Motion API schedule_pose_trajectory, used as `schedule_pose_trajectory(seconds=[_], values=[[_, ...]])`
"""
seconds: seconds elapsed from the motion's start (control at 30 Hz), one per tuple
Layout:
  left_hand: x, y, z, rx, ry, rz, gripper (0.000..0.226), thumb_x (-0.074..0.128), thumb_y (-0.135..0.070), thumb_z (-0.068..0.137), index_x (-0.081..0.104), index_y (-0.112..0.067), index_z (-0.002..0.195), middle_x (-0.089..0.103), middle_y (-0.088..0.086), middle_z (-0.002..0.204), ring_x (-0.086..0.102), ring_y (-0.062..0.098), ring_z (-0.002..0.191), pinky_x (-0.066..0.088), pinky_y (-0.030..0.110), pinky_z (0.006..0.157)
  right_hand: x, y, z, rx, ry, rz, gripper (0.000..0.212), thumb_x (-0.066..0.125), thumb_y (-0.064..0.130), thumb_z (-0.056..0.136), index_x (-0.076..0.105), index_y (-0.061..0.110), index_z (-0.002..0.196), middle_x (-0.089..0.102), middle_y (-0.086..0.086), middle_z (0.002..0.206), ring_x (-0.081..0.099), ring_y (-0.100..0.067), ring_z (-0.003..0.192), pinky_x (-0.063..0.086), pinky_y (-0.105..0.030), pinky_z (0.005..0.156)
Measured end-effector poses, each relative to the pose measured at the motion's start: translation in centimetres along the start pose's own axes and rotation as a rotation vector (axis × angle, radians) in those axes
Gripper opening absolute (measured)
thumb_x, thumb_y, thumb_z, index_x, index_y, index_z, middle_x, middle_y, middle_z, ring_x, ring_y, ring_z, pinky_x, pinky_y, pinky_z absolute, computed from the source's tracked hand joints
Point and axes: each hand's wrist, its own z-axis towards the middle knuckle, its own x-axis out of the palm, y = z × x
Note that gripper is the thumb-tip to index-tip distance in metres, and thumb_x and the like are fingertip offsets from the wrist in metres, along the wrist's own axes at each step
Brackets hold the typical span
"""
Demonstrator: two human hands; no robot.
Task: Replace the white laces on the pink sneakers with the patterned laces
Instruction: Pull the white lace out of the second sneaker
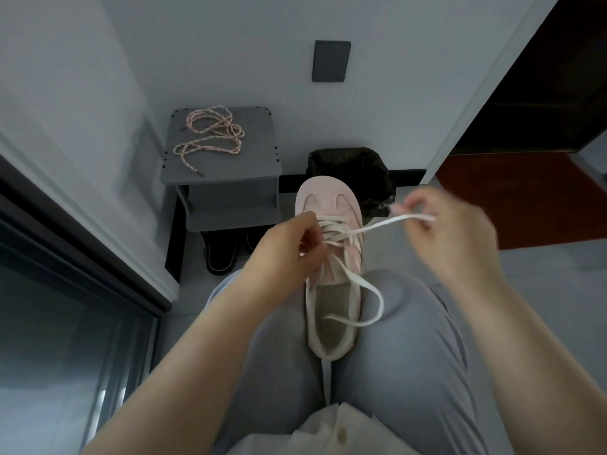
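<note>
A pink sneaker (328, 205) lies wedged between my knees, toe pointing away from me. My left hand (289, 254) grips its left side at the eyelets, fingers curled into the crossed white lace. My right hand (450, 231), blurred, pinches one end of the white lace (381, 224) and holds it stretched out to the right of the shoe. The lace's other end loops loose over the shoe opening onto my right thigh. The patterned pink-and-cream laces (210, 136) lie coiled on top of a small grey stool (223, 165) at the back left.
A bin with a black bag (348, 165) stands right behind the sneaker's toe. Dark shoes (220, 254) sit under the stool. A glass door frame runs along the left; a white wall with a dark plate (330, 60) is ahead, red flooring at right.
</note>
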Motion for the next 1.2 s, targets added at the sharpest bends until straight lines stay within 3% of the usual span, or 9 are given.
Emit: schedule_pose_trajectory(seconds=[0.1,0.2,0.27,0.4,0.5,0.7,0.87,0.97,1.2], values=[[-1.0,0.0,0.1,-0.027,0.060,0.032,0.015,0.056,-0.015,0.085,0.047,-0.014,0.074,0.064,0.003,0.073,0.056,0.017,0.065,0.044,0.022,0.059,-2.9,-0.5,1.6,0.188,0.081,0.362,0.013,0.063,0.031,0.085,0.064,0.018,0.084,0.065,0.006,0.068,0.049,-0.001,0.050,0.034,-0.011,0.046],[-2.4,-0.4,0.6,-0.049,0.224,0.250,0.016,0.051,-0.021,0.090,0.041,-0.018,0.077,0.050,-0.002,0.067,0.043,0.013,0.058,0.034,0.019,0.050,-4.1,-0.2,1.8,-0.016,0.627,0.156,0.010,0.072,0.024,0.077,0.067,0.030,0.084,0.060,0.014,0.069,0.050,0.007,0.057,0.036,-0.005,0.053],[-3.2,-0.7,1.0,-0.070,0.294,0.351,0.015,0.055,-0.027,0.087,0.041,-0.020,0.087,0.049,-0.005,0.068,0.044,0.013,0.061,0.036,0.024,0.054,-3.4,0.7,1.5,-0.084,0.740,0.101,0.022,0.073,0.037,0.072,0.065,0.036,0.093,0.059,0.017,0.086,0.055,0.009,0.074,0.042,-0.009,0.069],[-2.2,-0.3,1.3,0.170,-0.111,0.505,0.039,0.062,-0.016,0.077,0.044,-0.018,0.111,0.052,-0.005,0.068,0.045,0.019,0.075,0.039,0.031,0.071,0.8,2.5,-0.1,0.052,0.553,0.314,0.030,0.065,0.049,0.076,0.055,0.026,0.092,0.064,0.011,0.083,0.060,-0.001,0.072,0.045,-0.020,0.067],[-0.5,0.5,0.5,0.046,-0.375,0.017,0.032,0.062,-0.007,0.079,0.044,-0.017,0.104,0.054,0.000,0.071,0.050,0.016,0.072,0.039,0.020,0.062,4.1,3.4,-1.6,0.089,0.492,0.349,0.041,0.072,0.041,0.072,0.041,0.022,0.091,0.056,0.010,0.075,0.055,-0.009,0.066,0.046,-0.030,0.064],[0.1,1.7,0.2,-0.351,-0.370,-0.724,0.013,0.054,-0.018,0.091,0.049,-0.018,0.104,0.053,-0.006,0.056,0.051,0.008,0.049,0.047,0.030,0.065,5.5,2.9,-1.9,0.073,0.336,0.345,0.039,0.072,0.021,0.068,0.043,0.014,0.092,0.046,0.007,0.067,0.044,-0.011,0.062,0.035,-0.025,0.059],[-4.1,2.8,0.5,0.081,-0.383,0.233,0.033,0.061,-0.022,0.086,0.043,-0.018,0.113,0.042,-0.001,0.055,0.043,0.017,0.049,0.039,0.031,0.051,4.9,2.4,-1.7,0.115,0.384,0.430,0.035,0.070,0.017,0.071,0.044,0.018,0.095,0.050,0.003,0.074,0.048,-0.011,0.069,0.040,-0.026,0.066],[-5.0,3.0,0.3,0.184,-0.491,0.361,0.028,0.057,-0.026,0.088,0.043,-0.021,0.112,0.042,-0.007,0.058,0.045,0.010,0.051,0.037,0.026,0.048,5.1,2.5,-1.8,0.100,0.415,0.458,0.033,0.071,0.015,0.071,0.045,0.023,0.090,0.048,0.009,0.065,0.046,-0.002,0.060,0.039,-0.022,0.062],[-9.7,2.1,0.9,-0.077,-0.859,-0.629,0.024,0.042,-0.025,0.096,0.054,-0.027,0.076,0.044,-0.013,0.048,0.034,0.002,0.043,0.027,0.022,0.043,5.0,1.7,-2.0,0.092,0.408,0.475,0.027,0.066,0.007,0.074,0.049,0.021,0.090,0.046,0.011,0.048,0.042,-0.003,0.047,0.034,-0.014,0.053]])
